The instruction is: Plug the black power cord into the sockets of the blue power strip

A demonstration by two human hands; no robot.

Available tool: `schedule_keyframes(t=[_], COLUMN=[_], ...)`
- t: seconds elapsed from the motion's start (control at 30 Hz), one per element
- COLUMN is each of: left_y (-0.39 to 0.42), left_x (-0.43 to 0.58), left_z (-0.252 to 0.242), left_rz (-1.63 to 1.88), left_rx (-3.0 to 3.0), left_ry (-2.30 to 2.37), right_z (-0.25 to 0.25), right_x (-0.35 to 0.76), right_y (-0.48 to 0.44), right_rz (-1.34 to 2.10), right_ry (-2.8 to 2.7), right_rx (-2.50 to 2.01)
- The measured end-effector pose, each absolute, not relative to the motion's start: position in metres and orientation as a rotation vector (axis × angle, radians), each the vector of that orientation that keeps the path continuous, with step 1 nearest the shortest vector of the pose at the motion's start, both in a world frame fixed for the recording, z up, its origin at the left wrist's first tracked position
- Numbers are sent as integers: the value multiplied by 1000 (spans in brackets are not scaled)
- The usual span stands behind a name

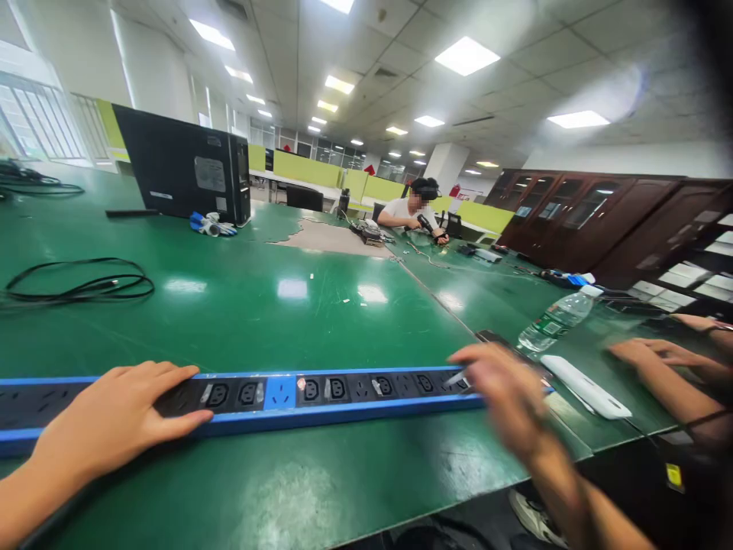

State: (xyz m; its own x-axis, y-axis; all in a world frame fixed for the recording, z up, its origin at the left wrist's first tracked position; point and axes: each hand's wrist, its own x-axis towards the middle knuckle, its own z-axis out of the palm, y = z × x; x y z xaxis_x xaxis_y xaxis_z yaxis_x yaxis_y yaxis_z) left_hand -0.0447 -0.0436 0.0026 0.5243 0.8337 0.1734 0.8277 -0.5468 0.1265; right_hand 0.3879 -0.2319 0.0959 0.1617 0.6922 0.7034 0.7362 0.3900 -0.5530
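Power strip (355, 391) lies left-right: left hand (117, 416) flat on it, fingers extended; right hand (499, 391) at its right end, blurred, grip unclear.

Head view. Left grip (114, 420): a bare hand, thumb and fingers sharply rendered, continuous with a bare left forearm (23, 496) that runs uncovered to the frame edge. Right grip (504, 389): a bare hand smeared by motion blur, its finger outlines indistinct, and its right forearm (578, 496) equally bare. A pale shoe (532, 516) shows below the tabletop (343, 473) edge; its wearer cannot be told.
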Motion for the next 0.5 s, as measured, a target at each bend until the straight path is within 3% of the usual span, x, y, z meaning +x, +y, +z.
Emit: schedule_keyframes(t=[0.1, 0.2, 0.33, 0.5], left_y=[-50, -54, -58, -59], left_x=[-42, -39, -38, -40], left_z=[6, 9, 12, 10], left_rz=[372, 425, 409, 395], left_rx=[2708, 2731, 2790, 2864], left_ry=[1491, 1504, 1459, 1411], right_z=[39, 11, 26, 49], right_x=[331, 297, 273, 237], right_y=[-238, -242, -224, -177], right_rz=[36, 131, 349, 304], right_ry=[-2066, -2173, -1888, -1813], right_rx=[-1354, -1362, -1602, -1906])
